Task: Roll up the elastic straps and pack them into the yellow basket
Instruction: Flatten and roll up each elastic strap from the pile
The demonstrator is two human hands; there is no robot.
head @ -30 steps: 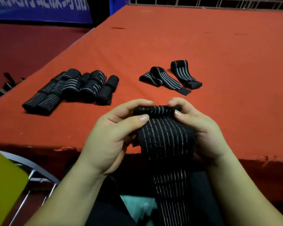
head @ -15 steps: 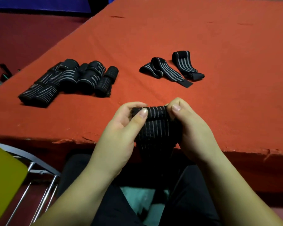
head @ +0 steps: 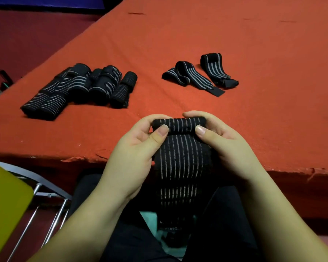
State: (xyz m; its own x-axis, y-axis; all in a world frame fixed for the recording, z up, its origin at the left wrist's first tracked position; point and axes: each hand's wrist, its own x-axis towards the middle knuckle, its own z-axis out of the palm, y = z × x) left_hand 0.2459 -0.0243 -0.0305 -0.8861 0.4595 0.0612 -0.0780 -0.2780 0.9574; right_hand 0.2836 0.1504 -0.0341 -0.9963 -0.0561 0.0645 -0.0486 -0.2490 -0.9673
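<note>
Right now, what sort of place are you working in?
Probably a makeshift packing station in a hall: a red felt-covered table, rolled straps laid out in a batch, and a metal-framed chair alongside.

Single view only, worn on the head, looking forward and steeply down. Close to both hands: left hand [head: 134, 148] and right hand [head: 229, 146] fill the lower middle, forearms running off the bottom corners. Near edge of the red bench [head: 273, 114] crossing just below the hands, with lap and dark trousers [head: 222, 224] beneath. Farther bench surface stretching up and away to the top, its left edge slanting from wide-angle lens. Far left, dark red floor [head: 27, 40]; bottom left corner, a yellow edge [head: 6, 205] very near the lens. No second view to share with.
</note>
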